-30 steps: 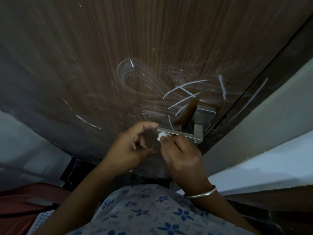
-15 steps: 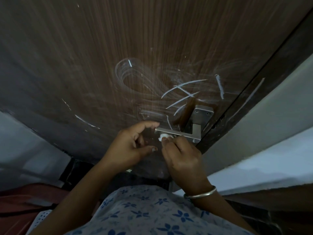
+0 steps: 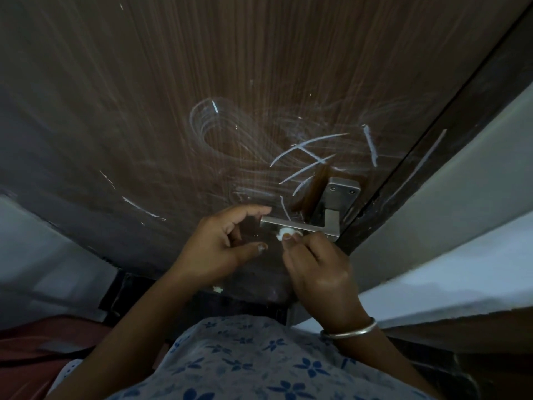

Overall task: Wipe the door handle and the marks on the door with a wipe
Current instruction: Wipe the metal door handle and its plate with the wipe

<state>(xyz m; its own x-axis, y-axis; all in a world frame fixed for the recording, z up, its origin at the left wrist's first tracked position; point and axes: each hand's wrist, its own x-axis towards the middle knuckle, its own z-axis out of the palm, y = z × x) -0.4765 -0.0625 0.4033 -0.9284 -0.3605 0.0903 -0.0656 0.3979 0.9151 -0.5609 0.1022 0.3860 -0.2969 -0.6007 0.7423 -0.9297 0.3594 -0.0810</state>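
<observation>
Door handle (image 3: 300, 226), a square-edged metal lever, juts out from its plate (image 3: 340, 194) near the door's right edge, directly ahead of both hands. The right hand (image 3: 317, 272) pinches a small white wad, the wipe (image 3: 285, 233), between thumb and fingertips and holds it against the lever's underside, about midway along the bar. A silver bangle (image 3: 350, 330) circles that wrist.

Just left of it, the left hand (image 3: 222, 246) is loosely curled and empty, forefinger stretched forward with its tip right beside the lever's free end; whether it touches the metal cannot be told. Its thumb sticks out toward the right hand, a pale smear on the nail.

Beyond the hands, the brown wood-grain door (image 3: 173, 82) carries white chalky marks (image 3: 305, 157): crossed strokes just above the plate, one short upright stroke to the right of them, faint swirled smears further up and left of the left hand, and a few short streaks far out to its left. One more long streak runs on the dark door frame (image 3: 432, 157) past the plate.

Below the hands, a blue-flowered garment (image 3: 245, 362) fills the near edge.
</observation>
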